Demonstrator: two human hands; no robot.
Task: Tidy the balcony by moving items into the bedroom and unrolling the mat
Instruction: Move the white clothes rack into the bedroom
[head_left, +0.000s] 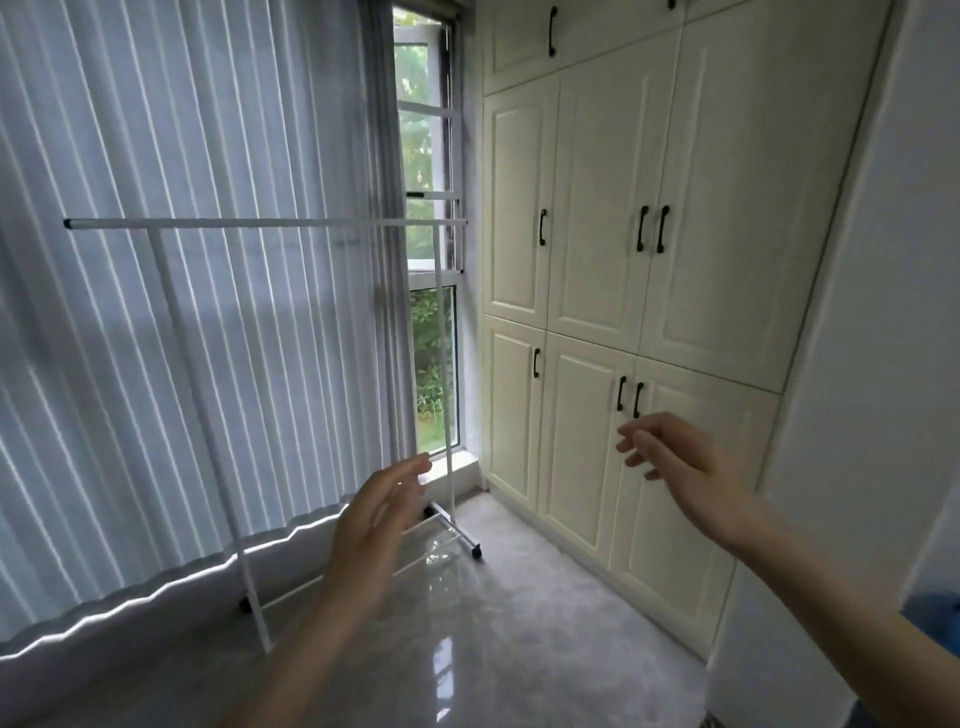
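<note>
Curtain: a pale pleated curtain (156, 312) hangs across the left side of the view, its hem just above the floor, with a bright strip of light showing beneath it.
Clothes rack: a white metal clothes rack (260, 224) stands on the floor just in front of the curtain, along the left edge of the floor; its top bar runs level from the left towards the window, two thin uprights drop to a low base on small dark casters, and nothing hangs on it.
Left hand: the left hand (371, 525) is raised in the lower middle of the view, in front of the rack's base; its fingers are straight and relaxed and grasp nothing, and the fingertips lie close to the rack's right upright, though whether they touch it cannot be told.
Window: a narrow window (431, 364) shows between the curtain and the wardrobe, with green leaves outside.
Floor: a glossy grey tiled floor (493, 623) carries the rack and reflects the light.
Wardrobe: a cream panelled wardrobe (597, 260) with black handles fills the far right corner, all doors closed.
Right hand: the right hand (680, 467) is held up in front of the lower wardrobe doors, fingers loosely bent and released, holding nothing and apart from the handles.
Wall: a plain white wall (883, 312) edge runs down the right side.
</note>
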